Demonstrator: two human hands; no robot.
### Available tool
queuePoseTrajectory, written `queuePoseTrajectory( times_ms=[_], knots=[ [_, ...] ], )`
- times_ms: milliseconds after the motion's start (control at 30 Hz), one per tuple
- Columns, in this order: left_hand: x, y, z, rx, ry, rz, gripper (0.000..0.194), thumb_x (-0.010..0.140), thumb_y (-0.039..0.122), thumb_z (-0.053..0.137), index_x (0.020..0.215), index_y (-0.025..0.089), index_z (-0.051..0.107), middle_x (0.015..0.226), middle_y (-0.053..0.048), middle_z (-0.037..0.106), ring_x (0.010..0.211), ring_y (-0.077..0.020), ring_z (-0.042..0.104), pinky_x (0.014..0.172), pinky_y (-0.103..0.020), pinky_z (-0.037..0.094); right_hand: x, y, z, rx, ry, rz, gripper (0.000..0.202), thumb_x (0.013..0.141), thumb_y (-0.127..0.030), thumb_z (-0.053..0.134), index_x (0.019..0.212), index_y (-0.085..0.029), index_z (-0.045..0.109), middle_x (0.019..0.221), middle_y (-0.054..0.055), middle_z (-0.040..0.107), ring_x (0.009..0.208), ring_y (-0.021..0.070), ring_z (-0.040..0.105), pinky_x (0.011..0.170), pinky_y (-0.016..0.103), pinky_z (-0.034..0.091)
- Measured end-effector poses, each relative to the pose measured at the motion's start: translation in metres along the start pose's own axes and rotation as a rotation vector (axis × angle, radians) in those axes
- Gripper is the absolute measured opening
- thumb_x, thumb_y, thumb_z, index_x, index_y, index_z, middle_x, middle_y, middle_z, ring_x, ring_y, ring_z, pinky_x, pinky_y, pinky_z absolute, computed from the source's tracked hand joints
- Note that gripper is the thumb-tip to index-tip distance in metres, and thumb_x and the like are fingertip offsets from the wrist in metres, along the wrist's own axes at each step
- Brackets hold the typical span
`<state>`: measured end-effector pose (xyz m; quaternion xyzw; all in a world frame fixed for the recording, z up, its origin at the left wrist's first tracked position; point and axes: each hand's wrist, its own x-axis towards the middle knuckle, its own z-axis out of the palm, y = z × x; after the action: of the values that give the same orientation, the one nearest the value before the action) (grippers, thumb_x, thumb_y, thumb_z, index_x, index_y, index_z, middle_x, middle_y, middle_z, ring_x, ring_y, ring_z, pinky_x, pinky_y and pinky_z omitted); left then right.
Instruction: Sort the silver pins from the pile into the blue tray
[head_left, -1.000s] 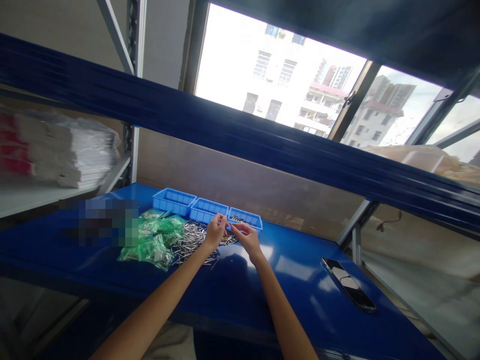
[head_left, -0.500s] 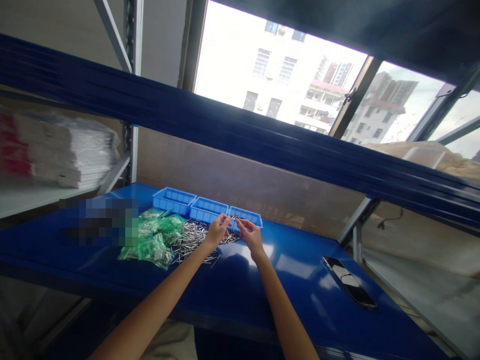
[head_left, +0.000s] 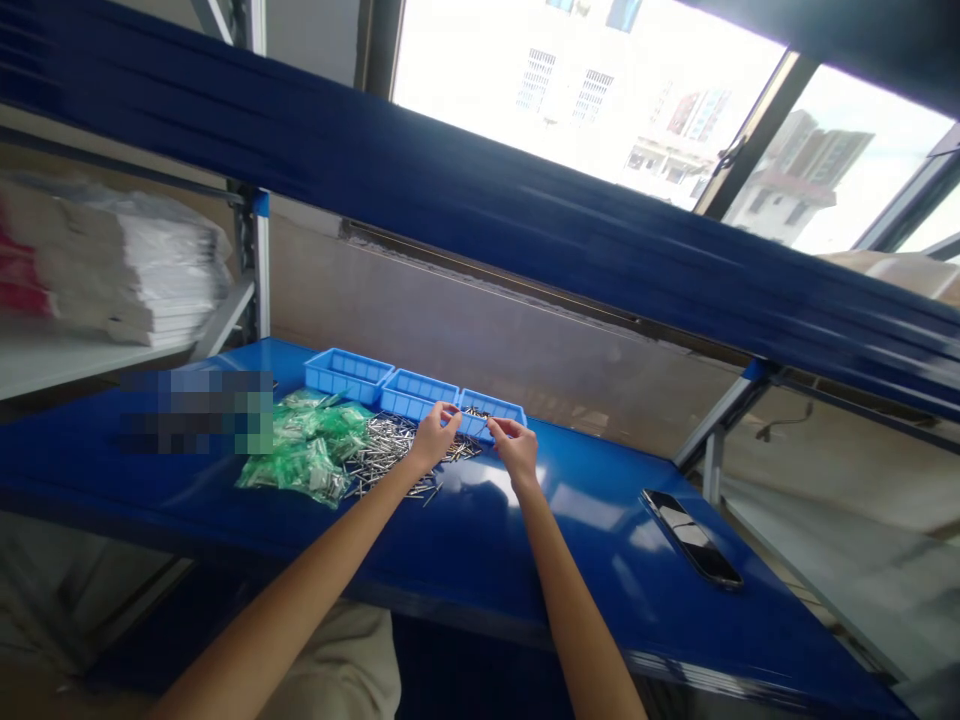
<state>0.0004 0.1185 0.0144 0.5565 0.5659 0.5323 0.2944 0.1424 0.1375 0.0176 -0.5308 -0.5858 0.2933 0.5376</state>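
Near the middle of the frame, the left hand (head_left: pixel 435 437) and the right hand (head_left: pixel 516 450) face each other, a short way apart. On each, the fingertips come close to the thumb as in a pinch; whatever may be between them is too small to make out, so I cannot tell if either is grasping a piece. A loose pile of metal pins (head_left: pixel 382 452) lies on the blue surface (head_left: pixel 480 550), just left of the left hand and partly behind it. Green bags (head_left: pixel 311 462) sit against the pile's left side. Behind, three blue trays stand in a row: the left tray (head_left: pixel 341 385), the middle tray (head_left: pixel 407 401) and the right tray (head_left: pixel 504 408), which holds small metal pieces (head_left: pixel 477 412). A phone (head_left: pixel 691 538) lies at the lower right.
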Motion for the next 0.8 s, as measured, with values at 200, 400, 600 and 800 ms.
queuePoseTrajectory(
  times_ms=[200, 400, 600, 800],
  knots=[
    [-0.001, 0.006, -0.003, 0.004, 0.019, -0.074, 0.021, 0.078, 0.025, 0.044, 0.096, 0.015, 0.051, 0.082, -0.004, 0.06, 0.05, -0.0089, 0.053, 0.046, -0.021, 0.043, 0.008, 0.003, -0.001, 0.233, -0.001, -0.005, 0.043, 0.068, -0.042, 0.056, 0.101, -0.015, 0.062, 0.092, 0.008, 0.066, 0.06, 0.0142, 0.061, 0.043, 0.021, 0.045],
    [-0.001, 0.005, -0.003, 0.028, 0.021, -0.072, 0.02, 0.078, 0.023, 0.043, 0.094, 0.016, 0.052, 0.082, -0.004, 0.059, 0.051, -0.0093, 0.054, 0.045, -0.02, 0.041, 0.008, 0.012, 0.0, 0.063, -0.075, -0.031, 0.034, 0.068, -0.039, 0.057, 0.094, -0.017, 0.065, 0.095, 0.008, 0.066, 0.06, 0.0146, 0.062, 0.042, 0.02, 0.042],
    [-0.001, 0.005, -0.005, 0.02, 0.042, -0.076, 0.021, 0.077, 0.023, 0.043, 0.095, 0.016, 0.052, 0.082, -0.004, 0.06, 0.05, -0.0094, 0.053, 0.042, -0.019, 0.04, -0.003, 0.009, 0.001, -0.29, -0.185, -0.213, 0.021, 0.068, -0.037, 0.059, 0.078, -0.022, 0.069, 0.082, 0.002, 0.067, 0.059, 0.0136, 0.059, 0.054, 0.024, 0.045],
    [-0.002, 0.007, -0.005, -0.006, 0.037, -0.089, 0.022, 0.076, 0.021, 0.044, 0.095, 0.014, 0.053, 0.083, -0.006, 0.06, 0.05, -0.0096, 0.053, 0.037, -0.017, 0.035, -0.011, 0.01, 0.0, -0.489, -0.316, -0.315, 0.034, 0.059, -0.048, 0.067, 0.087, -0.028, 0.069, 0.096, 0.003, 0.063, 0.082, 0.0219, 0.058, 0.066, 0.03, 0.043]
  ],
)
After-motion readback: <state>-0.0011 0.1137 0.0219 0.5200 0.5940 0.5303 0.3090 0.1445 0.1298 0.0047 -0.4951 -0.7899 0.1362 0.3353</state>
